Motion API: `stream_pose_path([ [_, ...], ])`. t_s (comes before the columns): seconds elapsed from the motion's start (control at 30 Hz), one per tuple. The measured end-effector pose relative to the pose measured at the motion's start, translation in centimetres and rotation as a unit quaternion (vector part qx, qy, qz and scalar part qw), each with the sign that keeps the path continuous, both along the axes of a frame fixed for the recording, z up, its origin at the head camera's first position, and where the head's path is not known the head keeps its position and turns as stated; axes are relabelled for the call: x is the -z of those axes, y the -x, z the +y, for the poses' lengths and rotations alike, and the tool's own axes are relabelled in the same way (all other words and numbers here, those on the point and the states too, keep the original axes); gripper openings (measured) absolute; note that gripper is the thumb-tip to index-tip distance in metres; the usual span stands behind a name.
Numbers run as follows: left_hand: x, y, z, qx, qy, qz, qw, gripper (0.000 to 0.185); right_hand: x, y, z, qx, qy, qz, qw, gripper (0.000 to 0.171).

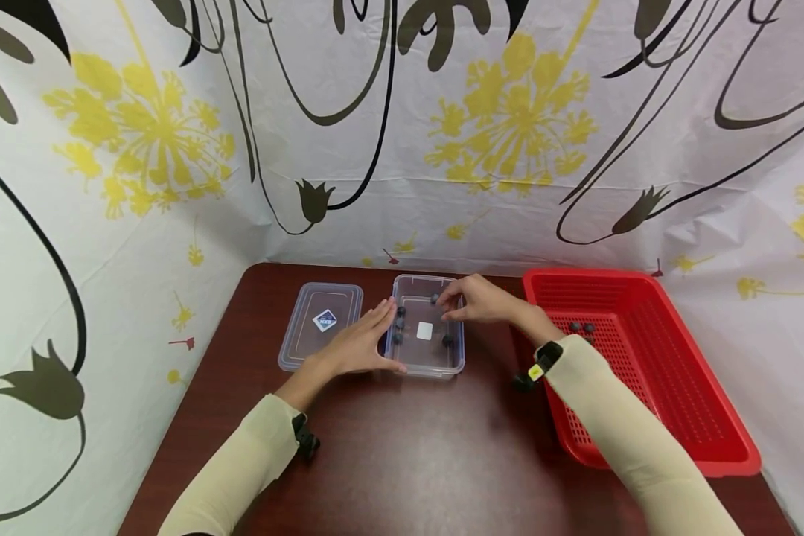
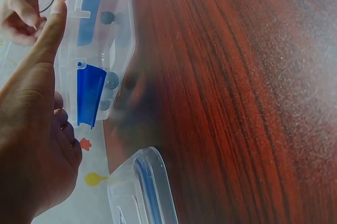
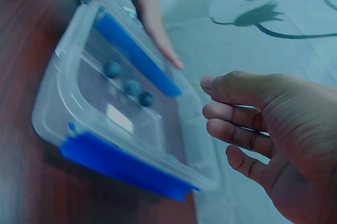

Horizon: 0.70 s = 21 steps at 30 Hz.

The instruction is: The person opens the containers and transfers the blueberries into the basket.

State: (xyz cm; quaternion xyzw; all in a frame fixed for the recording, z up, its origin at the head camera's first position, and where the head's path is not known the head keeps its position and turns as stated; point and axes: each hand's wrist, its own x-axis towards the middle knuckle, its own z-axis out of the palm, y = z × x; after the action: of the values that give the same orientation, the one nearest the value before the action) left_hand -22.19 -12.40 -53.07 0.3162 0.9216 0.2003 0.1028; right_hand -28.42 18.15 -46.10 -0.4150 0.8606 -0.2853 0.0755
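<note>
A clear plastic box [image 1: 425, 365] with blue side clips [image 3: 126, 166] stands on the table, a white sticker on its bottom. Several small dark balls [image 1: 447, 340] lie inside, some in a row along its left wall. My left hand [image 1: 358, 344] rests along the box's left side, fingers straight and thumb spread toward the near corner. Over the right rim hovers my right hand [image 1: 479, 299], fingers loosely bent with nothing seen between them. One dark ball [image 1: 435, 298] is in the box just beside its fingertips.
The clear lid [image 1: 308, 327] lies flat left of the box. At the right, a red plastic basket [image 1: 697, 402] holds a few more dark balls [image 1: 589, 327], with my right forearm across it. A patterned sheet [image 1: 375, 149] hangs behind the brown table [image 1: 402, 454].
</note>
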Motion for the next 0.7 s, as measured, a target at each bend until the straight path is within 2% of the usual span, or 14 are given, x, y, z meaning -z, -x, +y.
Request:
stream_pose_path([
  [0.13, 0.0, -0.1, 0.1, -0.001, -0.004, -0.001, 1.0000, 0.132, 1.8, 0.1, -2.7, 0.006, -0.021, -0.011, 1.000, 0.021],
  [0.33, -0.2, -0.1, 0.0, 0.003, -0.005, 0.007, 1.0000, 0.131, 3.9, -0.2, -6.1, 0.022, -0.053, -0.057, 0.997, 0.024],
  [0.7, 0.1, 0.0, -0.1, 0.005, -0.007, 0.008, 0.9999, 0.132, 6.9, -0.9, -8.2, 0.045, -0.045, -0.053, 0.997, 0.019],
])
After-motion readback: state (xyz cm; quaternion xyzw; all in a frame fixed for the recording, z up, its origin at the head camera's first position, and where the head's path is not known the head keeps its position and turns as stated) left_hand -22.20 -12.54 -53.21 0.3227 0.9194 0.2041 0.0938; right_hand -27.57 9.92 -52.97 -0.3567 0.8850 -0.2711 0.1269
